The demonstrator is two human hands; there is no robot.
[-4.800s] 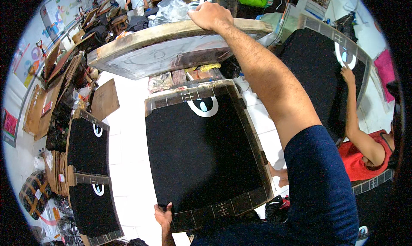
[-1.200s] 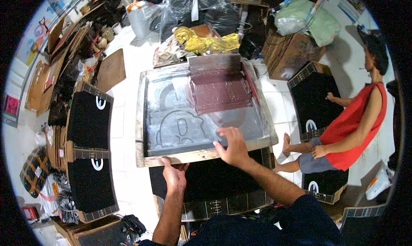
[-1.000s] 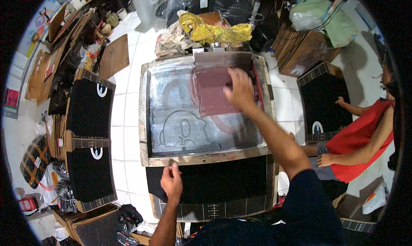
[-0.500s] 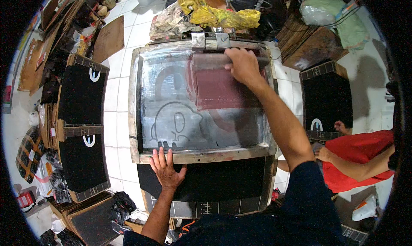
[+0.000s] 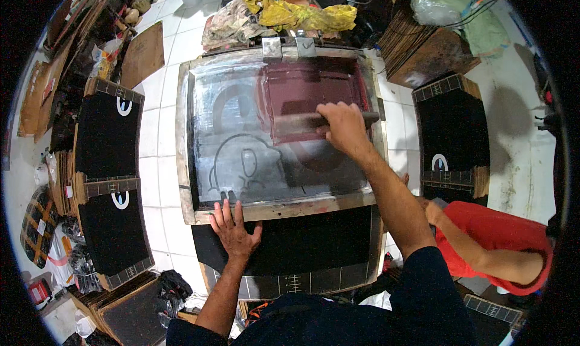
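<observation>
My right hand [image 5: 341,125] is closed round a squeegee [image 5: 293,121] on the maroon ink [image 5: 305,89] in the upper right of a screen printing frame [image 5: 184,134]. My left hand [image 5: 232,228] has its fingers spread on the frame's near wooden edge. The mesh shows a grey curved drawing at lower left and a large faint ring shape. Two metal clamps [image 5: 272,47] sit on the far edge. The screen lies over a board [image 5: 320,284] covered in black fabric [image 5: 290,243], which shows along the near side; the rest is hidden beneath it.
Black-covered boards [image 5: 106,134] with white-and-blue eye prints stand left and right [image 5: 453,128]. A person in red [image 5: 501,237] bends at right. Yellow and dirty cloths [image 5: 302,17] lie beyond the screen. Cardboard stacks [image 5: 121,310], black bags [image 5: 172,294] and clutter surround white floor tiles [image 5: 157,213].
The screen, raised earlier, now lies flat over the board. My right hand took hold of the squeegee and drew it toward me. My left hand opened on the edge. The person in red bent lower.
</observation>
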